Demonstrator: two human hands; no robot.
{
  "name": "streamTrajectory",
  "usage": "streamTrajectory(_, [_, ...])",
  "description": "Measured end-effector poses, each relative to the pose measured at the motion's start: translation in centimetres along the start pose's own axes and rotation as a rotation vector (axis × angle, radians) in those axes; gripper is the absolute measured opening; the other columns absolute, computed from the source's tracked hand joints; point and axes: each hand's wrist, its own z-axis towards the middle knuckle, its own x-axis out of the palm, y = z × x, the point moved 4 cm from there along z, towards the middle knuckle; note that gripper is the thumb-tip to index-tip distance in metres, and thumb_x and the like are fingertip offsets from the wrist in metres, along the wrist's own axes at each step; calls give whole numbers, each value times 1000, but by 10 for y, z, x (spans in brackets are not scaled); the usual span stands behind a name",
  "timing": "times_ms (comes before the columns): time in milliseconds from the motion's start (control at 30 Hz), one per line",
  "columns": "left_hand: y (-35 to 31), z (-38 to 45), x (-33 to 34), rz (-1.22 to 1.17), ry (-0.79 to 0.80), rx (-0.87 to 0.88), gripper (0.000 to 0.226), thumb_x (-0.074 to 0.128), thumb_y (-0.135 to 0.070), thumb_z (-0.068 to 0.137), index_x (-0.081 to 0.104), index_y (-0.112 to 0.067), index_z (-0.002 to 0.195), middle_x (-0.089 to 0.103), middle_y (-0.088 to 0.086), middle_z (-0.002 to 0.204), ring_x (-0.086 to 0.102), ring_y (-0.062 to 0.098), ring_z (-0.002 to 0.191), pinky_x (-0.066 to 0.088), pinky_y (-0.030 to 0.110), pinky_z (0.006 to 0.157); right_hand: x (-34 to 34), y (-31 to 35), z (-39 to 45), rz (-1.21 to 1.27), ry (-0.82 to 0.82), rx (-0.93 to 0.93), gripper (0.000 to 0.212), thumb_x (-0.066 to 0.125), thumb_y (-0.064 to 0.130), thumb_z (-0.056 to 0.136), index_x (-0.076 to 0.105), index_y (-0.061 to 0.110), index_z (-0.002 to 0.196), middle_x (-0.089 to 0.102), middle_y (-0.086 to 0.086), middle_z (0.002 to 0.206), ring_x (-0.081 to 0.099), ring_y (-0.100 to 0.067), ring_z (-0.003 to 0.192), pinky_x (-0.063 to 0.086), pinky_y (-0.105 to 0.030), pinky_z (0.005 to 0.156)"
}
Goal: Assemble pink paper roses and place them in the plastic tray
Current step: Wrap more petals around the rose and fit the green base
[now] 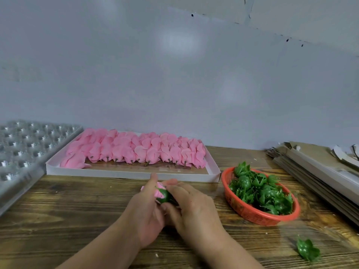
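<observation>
Between our hands, low over the wooden table [77, 206], we held one pink rose [159, 191]: left hand [144, 208] cupping the petals, right hand [191, 205] pinching its green calyx [164, 197], probably to seat it. Our plastic tray [25, 150] waited far left.

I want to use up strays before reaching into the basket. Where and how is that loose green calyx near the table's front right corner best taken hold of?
Judging by its pose, pinch the loose green calyx across its rounded cup, coming from above with the right hand. It lies on its side on the wooden table, apart from the red basket; its pointed leaf tips look thin and would likely bend.
</observation>
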Motion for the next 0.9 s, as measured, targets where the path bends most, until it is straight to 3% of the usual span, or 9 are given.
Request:
streamTrajectory(67, [0, 0, 0, -5, 18, 11, 54, 37, -50, 98, 64, -5, 112, 73, 18, 97, 73, 26, 74, 56, 32, 56, 1, -3, 0, 33, -30, 20, 32, 64, 26, 75, 69, 15, 105, 70, 0, 106, 69, -21, 87, 57, -31, 62])
streamTrajectory(167, [1, 0, 1, -15, 32, 27, 54, 37, -50, 97, 65, -5, 108, 73, 19, 91, 72, 25, 69, 57, 31, 50, 7, -8, -1, 128, 19, 98, 37, 59, 30, 84, 63, 18, 118, 64, 2, 113, 61, -18, 101, 51, -34, 81])
streamTrajectory(233, [0, 0, 2, -13, 43, 35, 55, 35, -51, 97, 65, -6, 109, 73, 19, 93, 73, 26, 70, 57, 31, 51, 8, -10, -1, 186, 15, 119, 37, 58, 30, 84, 62, 19, 119, 64, 3, 112, 59, -15, 102, 49, -34, 85])
streamTrajectory(333, [1, 0, 1, 6, 56, 45, 57, 32, -53, 97, 64, -8, 112, 73, 18, 96, 73, 25, 76, 56, 33, 61, 10, -13, -2, 250, 13, 172, 34, 64, 23, 83, 64, 22, 116, 64, 8, 105, 58, -9, 96, 47, -28, 83])
streamTrajectory(500, [2, -1, 1, 14, 52, 50, 57, 33, -53, 98, 63, -7, 114, 72, 21, 99, 73, 28, 84, 57, 37, 63, 16, -17, -2, 464, 18, 289, 23, 70, 21, 81, 70, 24, 104, 67, 7, 87, 62, -11, 82, 51, -39, 78])
streamTrajectory(900, [1, -5, 3, -25, 45, 52, 50, 36, -48, 99, 66, -9, 112, 72, 21, 101, 73, 27, 81, 52, 37, 68, 20, -15, -2, 473, -33, 282, 27, 67, 24, 76, 69, 25, 103, 69, 6, 91, 64, -9, 85, 51, -39, 79])
